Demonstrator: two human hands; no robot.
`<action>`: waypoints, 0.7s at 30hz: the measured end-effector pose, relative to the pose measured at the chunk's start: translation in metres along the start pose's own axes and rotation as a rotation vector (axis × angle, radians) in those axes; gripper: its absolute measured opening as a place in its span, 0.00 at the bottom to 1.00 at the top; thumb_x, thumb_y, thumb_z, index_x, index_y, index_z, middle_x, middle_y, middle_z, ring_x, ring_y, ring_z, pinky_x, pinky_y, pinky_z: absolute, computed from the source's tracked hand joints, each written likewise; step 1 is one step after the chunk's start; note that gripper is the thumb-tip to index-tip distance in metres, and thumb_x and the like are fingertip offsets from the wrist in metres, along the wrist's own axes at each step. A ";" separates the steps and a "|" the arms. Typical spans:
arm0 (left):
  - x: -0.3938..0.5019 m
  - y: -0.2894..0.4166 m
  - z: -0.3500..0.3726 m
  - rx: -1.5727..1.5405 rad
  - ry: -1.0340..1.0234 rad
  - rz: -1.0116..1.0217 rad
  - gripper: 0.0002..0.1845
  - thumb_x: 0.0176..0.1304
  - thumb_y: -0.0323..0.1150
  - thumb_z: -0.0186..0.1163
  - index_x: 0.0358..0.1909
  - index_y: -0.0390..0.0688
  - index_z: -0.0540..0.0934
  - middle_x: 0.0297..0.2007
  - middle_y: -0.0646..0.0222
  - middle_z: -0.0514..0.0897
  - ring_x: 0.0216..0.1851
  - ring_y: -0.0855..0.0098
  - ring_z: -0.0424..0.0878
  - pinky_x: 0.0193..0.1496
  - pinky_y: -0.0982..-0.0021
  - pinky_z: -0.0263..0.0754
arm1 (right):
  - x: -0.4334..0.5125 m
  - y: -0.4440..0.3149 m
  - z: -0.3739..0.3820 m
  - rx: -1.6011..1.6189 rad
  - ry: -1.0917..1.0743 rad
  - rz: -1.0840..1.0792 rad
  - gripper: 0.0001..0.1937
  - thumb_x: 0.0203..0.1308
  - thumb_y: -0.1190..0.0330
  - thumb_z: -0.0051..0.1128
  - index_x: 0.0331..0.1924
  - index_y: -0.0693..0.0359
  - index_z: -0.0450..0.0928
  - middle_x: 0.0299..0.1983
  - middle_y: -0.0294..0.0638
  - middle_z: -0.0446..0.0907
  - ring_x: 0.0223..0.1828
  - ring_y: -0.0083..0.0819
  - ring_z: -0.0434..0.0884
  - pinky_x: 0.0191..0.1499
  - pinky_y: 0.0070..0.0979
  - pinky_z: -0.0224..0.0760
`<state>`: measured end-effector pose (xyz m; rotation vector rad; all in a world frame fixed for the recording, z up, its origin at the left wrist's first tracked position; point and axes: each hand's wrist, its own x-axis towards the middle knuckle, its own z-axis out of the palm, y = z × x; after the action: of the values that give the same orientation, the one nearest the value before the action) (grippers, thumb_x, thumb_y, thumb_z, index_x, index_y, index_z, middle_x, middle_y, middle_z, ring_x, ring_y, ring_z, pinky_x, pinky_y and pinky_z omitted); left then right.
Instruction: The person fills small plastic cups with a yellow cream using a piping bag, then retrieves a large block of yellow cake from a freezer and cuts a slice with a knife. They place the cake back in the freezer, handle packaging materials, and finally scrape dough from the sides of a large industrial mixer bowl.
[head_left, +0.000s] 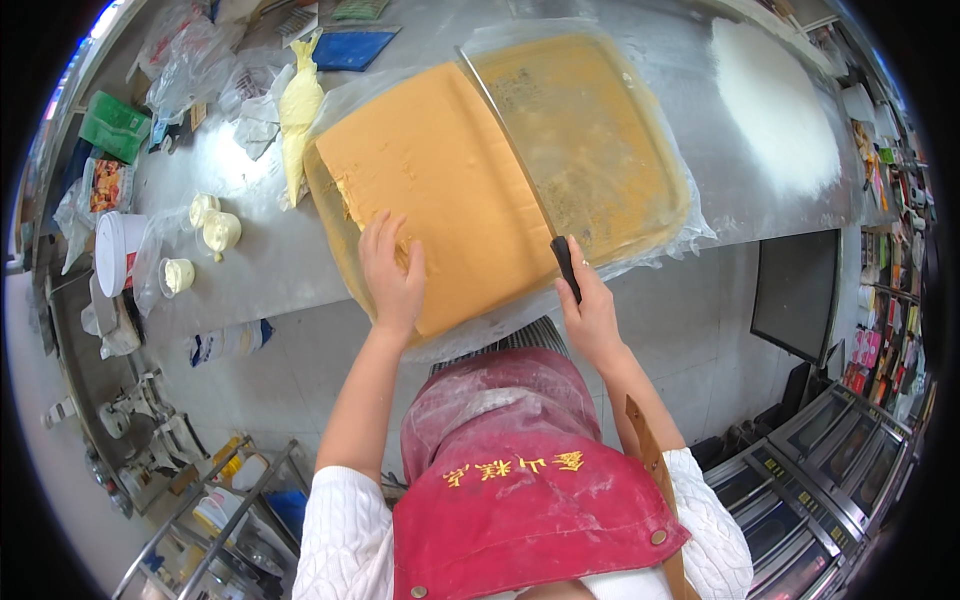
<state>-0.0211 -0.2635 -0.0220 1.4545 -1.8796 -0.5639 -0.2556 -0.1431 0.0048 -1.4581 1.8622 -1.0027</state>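
A wide slab of orange-brown sponge cake (442, 187) lies on a large sheet or board covered with clear plastic (615, 142), whose right part is bare and smeared with crumbs. My right hand (589, 307) is closed round the black handle of a long knife (516, 150). The blade lies along the cake's right edge; whether it touches the cake cannot be told. My left hand (394, 274) rests on the lower left of the cake, near its ragged edge, with fingers spread and nothing held. Left of the cake lies a filled piping bag (301, 112) of pale yellow cream.
Several small cups of cream (222, 231) and a lidded white tub (112, 251) stand on the left of the metal table (262, 281). Plastic bags (195, 67) and a blue scraper-like sheet (355, 49) lie at the back left. White powder (776, 112) is spread at the right.
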 end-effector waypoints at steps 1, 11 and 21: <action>0.010 0.001 0.005 0.023 -0.008 0.017 0.21 0.56 0.29 0.58 0.53 0.41 0.74 0.58 0.55 0.70 0.61 0.53 0.64 0.64 0.56 0.56 | 0.003 0.002 -0.001 -0.019 0.000 -0.006 0.28 0.61 0.75 0.51 0.66 0.61 0.59 0.40 0.55 0.76 0.40 0.51 0.77 0.42 0.34 0.71; 0.079 -0.009 0.054 0.210 -0.083 0.120 0.29 0.62 0.38 0.55 0.64 0.40 0.65 0.67 0.55 0.60 0.69 0.53 0.53 0.69 0.55 0.48 | 0.018 0.008 0.002 -0.081 -0.038 -0.013 0.29 0.60 0.75 0.51 0.67 0.56 0.60 0.36 0.53 0.75 0.35 0.52 0.76 0.36 0.40 0.70; 0.076 -0.015 0.064 0.364 -0.146 0.118 0.30 0.65 0.43 0.51 0.66 0.41 0.63 0.69 0.60 0.58 0.71 0.60 0.51 0.71 0.56 0.44 | 0.015 0.019 0.003 -0.080 -0.050 -0.009 0.30 0.59 0.75 0.52 0.67 0.54 0.59 0.32 0.51 0.73 0.32 0.51 0.75 0.34 0.40 0.69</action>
<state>-0.0684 -0.3447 -0.0565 1.5463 -2.2566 -0.2866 -0.2673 -0.1555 -0.0126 -1.5248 1.8812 -0.8966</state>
